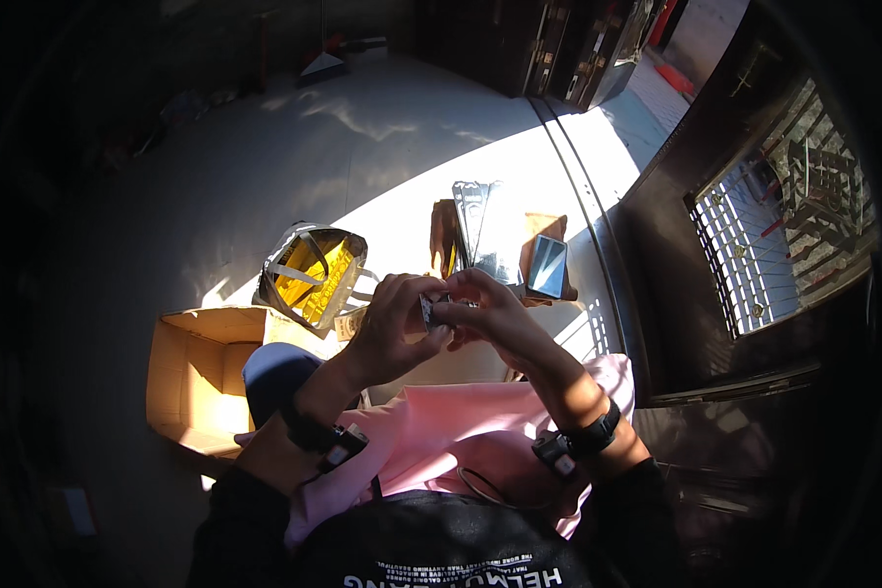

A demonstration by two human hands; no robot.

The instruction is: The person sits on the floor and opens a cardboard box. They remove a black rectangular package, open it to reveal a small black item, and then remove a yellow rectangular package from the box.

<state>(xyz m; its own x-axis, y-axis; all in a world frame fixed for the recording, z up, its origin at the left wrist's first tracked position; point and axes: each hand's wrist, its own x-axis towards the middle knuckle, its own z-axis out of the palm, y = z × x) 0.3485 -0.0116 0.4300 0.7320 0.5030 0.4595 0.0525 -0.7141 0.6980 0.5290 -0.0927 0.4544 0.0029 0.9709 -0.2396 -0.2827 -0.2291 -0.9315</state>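
Observation:
My left hand (391, 323) and my right hand (491, 307) meet above my lap. Between their fingers they hold a small dark flat piece (432, 312) with pale markings; the fingers cover much of it, so its exact kind is unclear. Just beyond the hands lie several long, dark printed strips (473, 220), partly washed out by sunlight. A smartphone (547, 266) rests on a brown object (563, 229) to the right of the strips. Pink cloth (448, 419) covers my lap beneath both hands.
Left of the hands stands a handled bag (264, 283) with yellow printed packets (320, 283) inside. Nearer me is an open cardboard box (169, 382). A dark door with a metal grille (750, 242) borders the right side, beside the threshold track (581, 184). A dustpan (322, 65) stands far back.

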